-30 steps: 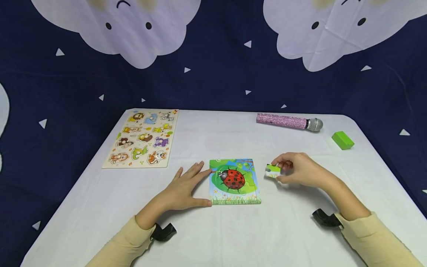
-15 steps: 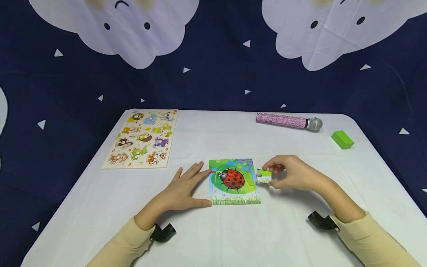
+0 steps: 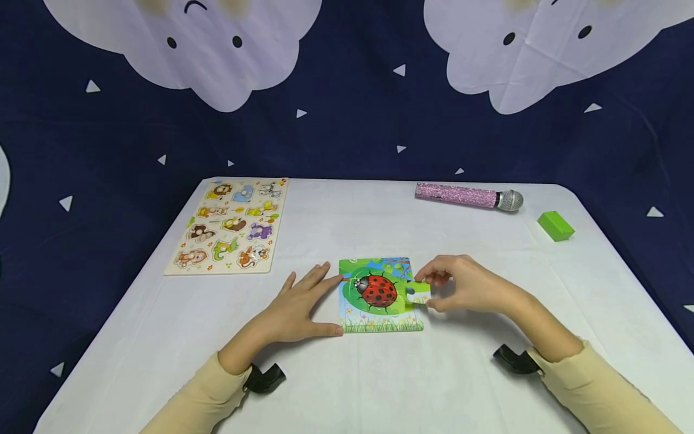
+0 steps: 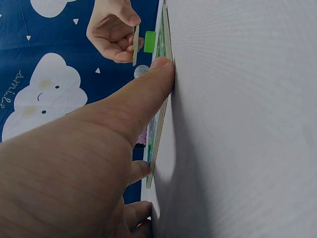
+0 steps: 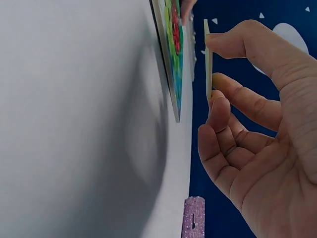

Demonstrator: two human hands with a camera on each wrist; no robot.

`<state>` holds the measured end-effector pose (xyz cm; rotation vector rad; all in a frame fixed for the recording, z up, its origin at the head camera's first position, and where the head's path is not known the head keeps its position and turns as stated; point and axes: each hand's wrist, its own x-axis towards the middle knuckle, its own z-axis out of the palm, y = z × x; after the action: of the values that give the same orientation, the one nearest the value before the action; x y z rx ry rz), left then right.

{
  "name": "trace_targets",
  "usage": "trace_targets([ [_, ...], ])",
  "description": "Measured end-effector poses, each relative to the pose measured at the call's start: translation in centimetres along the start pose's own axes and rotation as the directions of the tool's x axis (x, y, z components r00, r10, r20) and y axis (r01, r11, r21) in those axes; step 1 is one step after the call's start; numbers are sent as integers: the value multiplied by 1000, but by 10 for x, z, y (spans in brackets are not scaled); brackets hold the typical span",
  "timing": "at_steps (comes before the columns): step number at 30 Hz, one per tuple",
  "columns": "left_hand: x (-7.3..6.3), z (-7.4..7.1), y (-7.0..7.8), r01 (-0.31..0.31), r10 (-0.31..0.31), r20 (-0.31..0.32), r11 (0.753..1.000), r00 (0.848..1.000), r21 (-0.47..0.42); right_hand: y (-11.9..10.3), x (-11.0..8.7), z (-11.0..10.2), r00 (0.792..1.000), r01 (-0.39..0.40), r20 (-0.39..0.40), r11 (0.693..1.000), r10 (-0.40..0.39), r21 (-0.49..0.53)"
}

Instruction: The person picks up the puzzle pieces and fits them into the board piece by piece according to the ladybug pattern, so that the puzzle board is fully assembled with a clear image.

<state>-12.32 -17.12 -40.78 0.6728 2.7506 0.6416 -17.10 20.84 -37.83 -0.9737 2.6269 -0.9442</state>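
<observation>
A square ladybug jigsaw puzzle [image 3: 378,293] lies flat on the white table. My left hand [image 3: 297,310] rests at its left side, fingers spread, with thumb and index finger touching the edge. Between the thumb and fingers of my right hand [image 3: 472,288] is a small jigsaw piece [image 3: 418,292], green above and white with flowers below. In the head view that piece overlaps the puzzle's right edge. Seen from the right wrist, the thin piece [image 5: 208,64] is held above the puzzle [image 5: 173,59], parted from it by a gap.
An animal peg puzzle board [image 3: 230,229] lies at the back left of the table. Toward the back right are a glittery pink microphone [image 3: 461,194] and a green block [image 3: 555,226]. A dark blue cloth [image 3: 358,138] with clouds hangs behind the table.
My right hand has moved left with the jigsaw piece, from beside the puzzle to over its right edge. My left hand stays put against the puzzle.
</observation>
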Motion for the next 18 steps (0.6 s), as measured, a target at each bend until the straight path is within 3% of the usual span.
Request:
trace_targets([
  [18, 0, -1, 1, 1, -1, 0, 1000, 1000, -6, -8, 9, 17, 994, 56, 94, 998, -59, 36],
])
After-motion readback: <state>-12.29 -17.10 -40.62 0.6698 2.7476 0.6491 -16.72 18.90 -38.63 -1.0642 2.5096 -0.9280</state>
